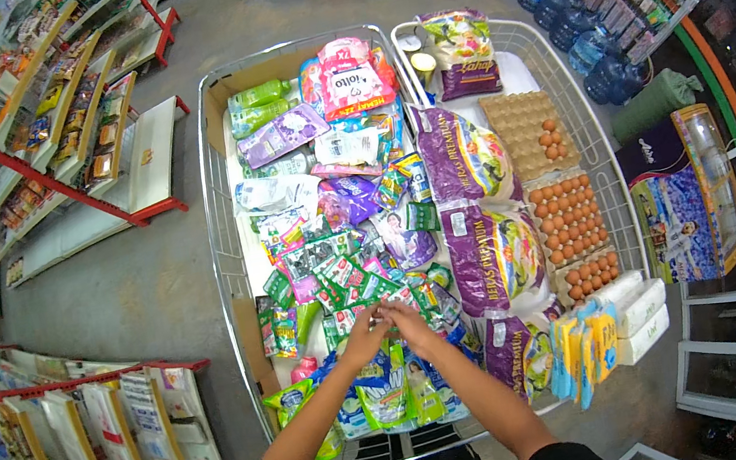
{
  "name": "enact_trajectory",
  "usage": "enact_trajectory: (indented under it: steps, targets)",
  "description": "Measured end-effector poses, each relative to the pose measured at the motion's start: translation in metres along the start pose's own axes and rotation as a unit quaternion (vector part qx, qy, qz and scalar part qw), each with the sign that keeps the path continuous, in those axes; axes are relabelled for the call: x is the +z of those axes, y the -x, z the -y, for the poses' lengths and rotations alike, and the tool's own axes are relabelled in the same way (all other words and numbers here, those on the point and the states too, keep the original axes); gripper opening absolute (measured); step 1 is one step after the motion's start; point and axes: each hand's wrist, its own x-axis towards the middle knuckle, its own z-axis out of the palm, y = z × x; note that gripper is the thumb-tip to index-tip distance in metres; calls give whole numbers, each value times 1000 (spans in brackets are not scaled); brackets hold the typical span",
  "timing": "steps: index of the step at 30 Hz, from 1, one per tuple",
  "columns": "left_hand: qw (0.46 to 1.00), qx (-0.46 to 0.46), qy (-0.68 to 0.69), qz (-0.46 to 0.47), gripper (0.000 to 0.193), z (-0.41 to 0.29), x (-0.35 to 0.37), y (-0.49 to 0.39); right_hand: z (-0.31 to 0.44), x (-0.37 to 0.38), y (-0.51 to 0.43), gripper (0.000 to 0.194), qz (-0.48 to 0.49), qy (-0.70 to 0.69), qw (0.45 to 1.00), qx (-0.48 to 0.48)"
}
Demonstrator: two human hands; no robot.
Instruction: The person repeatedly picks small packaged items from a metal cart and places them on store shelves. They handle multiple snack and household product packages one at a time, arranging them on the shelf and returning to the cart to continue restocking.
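Note:
My left hand (366, 337) and my right hand (408, 324) meet over the near half of a large wire basket (217, 252) full of packaged goods. Their fingertips come together at green and white sachets (347, 279); whether they grip one is too small to tell. Nearer my body, below the hands, stand green refill pouches (387, 395). Farther off in the basket lie a purple pouch (282, 134), a purple packet (354, 196), white packs (273, 194), green bottles (259, 95) and a pink detergent bag (353, 82).
The adjoining wire basket (594, 96) holds purple rice bags (486, 255), egg trays (515, 118) with brown eggs, and yellow and blue packs (582, 351). Shelves with red frames (69, 185) stand on the left. Water jugs (610, 79) line the right side.

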Motion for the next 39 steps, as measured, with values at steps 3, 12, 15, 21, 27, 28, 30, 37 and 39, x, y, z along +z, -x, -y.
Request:
enact_trajectory:
  steps: [3,12,15,21,27,28,30,37,39]
  targets:
    - [974,-123,183,-42,64,1,-16,-54,7,-20,-84,36,-13,126,991,-41]
    - [893,-178,403,-88,51,41,-16,-140,-1,-33,-199,44,-274,402,837,-253]
    - [890,-173,407,-111,56,45,-15,-138,6,-24,-191,37,-285,401,836,-243]
    - [892,-179,401,-112,68,30,-9,-115,26,-20,-134,21,-197,393,857,-271]
    - [892,-173,417,-5,44,0,-4,-60,10,-4,13,19,-166,497,760,-386]
    - [883,-158,441,-24,39,-7,2,-47,8,0,33,20,-155,506,758,-382]
    - [898,-142,417,-17,41,-22,4,-20,5,7,67,22,-136,515,754,-384]
    - [914,-78,387,92,48,-68,-10,74,-8,27,156,44,-157,243,912,-291]
    - [925,-35,355,126,49,-78,-14,101,-2,30,173,45,-110,226,929,-272]
